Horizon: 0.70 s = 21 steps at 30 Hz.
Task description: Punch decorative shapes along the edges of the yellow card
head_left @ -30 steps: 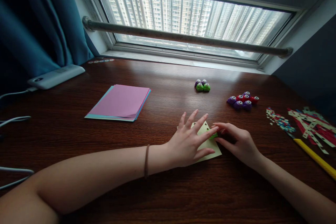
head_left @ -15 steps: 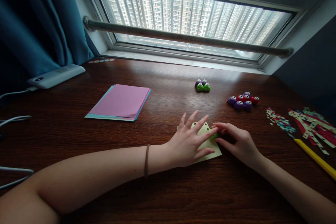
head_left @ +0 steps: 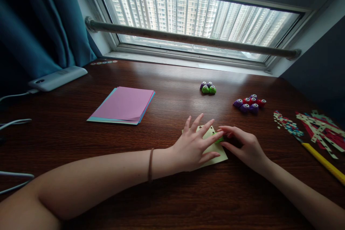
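Observation:
My left hand (head_left: 192,148) lies across a pale yellow sheet of paper (head_left: 221,153), its fingers spread. Small dark shaped holes show along the sheet's far edge. At the paper's right edge, a green paper punch (head_left: 219,139) is partly covered by my left index finger and the fingertips of my right hand (head_left: 245,148). My right thumb and fingers are closed around the punch's right side. Much of the punch is hidden, so I cannot see how far the paper sits inside it.
A stack of coloured paper (head_left: 124,104) lies left. Small green and purple punches (head_left: 208,88) stand at the back, with purple and red punches (head_left: 249,103) farther right. Confetti (head_left: 288,124), cut strips (head_left: 322,131) and a yellow-handled tool (head_left: 323,161) lie right. A phone (head_left: 59,78) rests by the curtain.

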Each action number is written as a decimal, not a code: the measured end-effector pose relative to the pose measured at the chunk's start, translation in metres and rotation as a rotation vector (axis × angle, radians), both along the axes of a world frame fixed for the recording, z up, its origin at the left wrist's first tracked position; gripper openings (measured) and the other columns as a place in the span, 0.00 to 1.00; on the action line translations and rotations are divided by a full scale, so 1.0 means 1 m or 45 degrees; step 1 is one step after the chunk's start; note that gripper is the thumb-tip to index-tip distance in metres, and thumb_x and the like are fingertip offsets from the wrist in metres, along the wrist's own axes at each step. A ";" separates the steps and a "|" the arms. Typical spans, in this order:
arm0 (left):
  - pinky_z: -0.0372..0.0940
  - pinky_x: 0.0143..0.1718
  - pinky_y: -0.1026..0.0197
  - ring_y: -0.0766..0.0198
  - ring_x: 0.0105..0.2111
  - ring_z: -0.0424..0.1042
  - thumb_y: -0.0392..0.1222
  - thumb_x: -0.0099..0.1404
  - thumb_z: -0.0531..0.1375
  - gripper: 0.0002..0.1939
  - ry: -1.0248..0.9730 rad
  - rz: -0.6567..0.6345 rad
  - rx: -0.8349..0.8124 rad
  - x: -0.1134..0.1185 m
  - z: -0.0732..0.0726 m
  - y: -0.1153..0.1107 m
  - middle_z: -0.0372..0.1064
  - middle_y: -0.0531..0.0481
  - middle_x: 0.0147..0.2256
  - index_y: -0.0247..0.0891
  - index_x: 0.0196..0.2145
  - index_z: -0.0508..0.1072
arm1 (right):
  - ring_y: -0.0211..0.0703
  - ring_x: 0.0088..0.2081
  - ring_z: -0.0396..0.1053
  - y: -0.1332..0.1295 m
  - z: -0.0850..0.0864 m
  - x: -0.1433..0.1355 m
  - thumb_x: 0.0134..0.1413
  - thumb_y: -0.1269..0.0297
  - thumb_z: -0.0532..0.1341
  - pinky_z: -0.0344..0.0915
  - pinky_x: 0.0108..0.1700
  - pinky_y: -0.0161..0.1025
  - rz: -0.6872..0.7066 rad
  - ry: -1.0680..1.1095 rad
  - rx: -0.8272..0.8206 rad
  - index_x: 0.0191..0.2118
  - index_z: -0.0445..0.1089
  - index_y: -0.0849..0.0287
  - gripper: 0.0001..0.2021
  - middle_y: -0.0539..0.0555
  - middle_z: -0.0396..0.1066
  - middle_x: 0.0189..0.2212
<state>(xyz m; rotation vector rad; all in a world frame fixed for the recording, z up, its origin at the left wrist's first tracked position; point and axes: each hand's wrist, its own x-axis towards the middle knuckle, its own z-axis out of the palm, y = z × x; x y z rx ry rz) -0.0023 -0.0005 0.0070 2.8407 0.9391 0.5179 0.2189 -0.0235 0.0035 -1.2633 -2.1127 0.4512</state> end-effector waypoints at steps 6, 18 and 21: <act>0.33 0.55 0.34 0.43 0.61 0.30 0.60 0.67 0.44 0.27 0.003 0.001 0.003 0.001 0.001 0.000 0.39 0.47 0.61 0.52 0.61 0.50 | 0.37 0.37 0.65 0.000 0.000 0.000 0.51 0.69 0.61 0.64 0.41 0.34 -0.002 0.000 0.001 0.50 0.62 0.58 0.19 0.52 0.68 0.40; 0.32 0.56 0.35 0.43 0.61 0.30 0.60 0.67 0.44 0.27 0.001 0.004 -0.008 0.001 0.001 0.000 0.39 0.47 0.61 0.52 0.61 0.50 | 0.39 0.37 0.66 0.000 0.001 -0.001 0.52 0.66 0.59 0.66 0.41 0.37 -0.012 -0.008 -0.006 0.50 0.62 0.58 0.18 0.55 0.68 0.40; 0.33 0.55 0.35 0.43 0.61 0.30 0.60 0.67 0.44 0.28 -0.001 0.004 -0.007 0.001 0.001 0.000 0.39 0.47 0.61 0.52 0.61 0.50 | 0.39 0.38 0.66 0.000 0.001 -0.001 0.52 0.67 0.60 0.66 0.41 0.36 -0.006 -0.004 -0.011 0.50 0.61 0.58 0.18 0.54 0.68 0.40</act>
